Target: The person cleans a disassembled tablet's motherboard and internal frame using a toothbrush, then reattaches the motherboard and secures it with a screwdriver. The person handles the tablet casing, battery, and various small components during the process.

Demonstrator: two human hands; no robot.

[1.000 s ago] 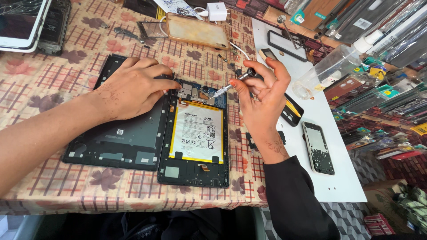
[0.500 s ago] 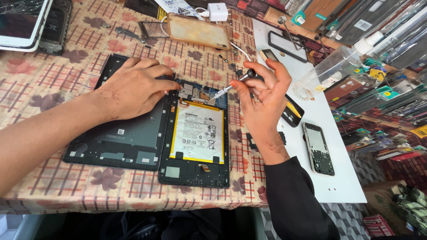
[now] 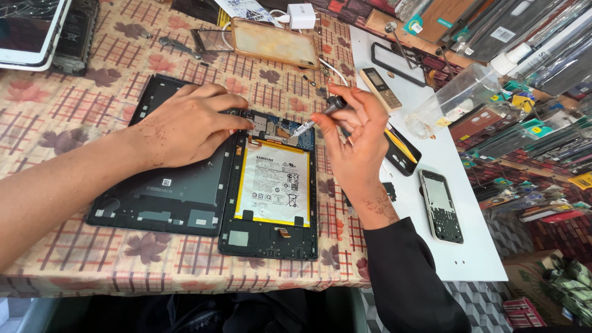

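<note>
An opened tablet (image 3: 269, 237) lies face down on the checked tablecloth, its white battery (image 3: 272, 182) and circuit board (image 3: 279, 128) exposed. Left of it lies its black back cover (image 3: 161, 197). My left hand (image 3: 188, 123) rests on the cover, fingertips pressing the tablet's top left corner. My right hand (image 3: 357, 143) holds a small screwdriver (image 3: 316, 119), its tip down on the circuit board at the tablet's top edge.
A white board (image 3: 450, 246) on the right carries a stripped phone (image 3: 440, 205), a small keypad phone (image 3: 380, 87) and a black frame (image 3: 399, 63). A clear bottle (image 3: 468, 92) lies beyond. A phone case (image 3: 274, 42), charger (image 3: 301, 15) and another tablet (image 3: 28, 31) sit at the back.
Both hands stay in place at the tablet's top edge; the screwdriver tip remains on the circuit board with only slight finger movement.
</note>
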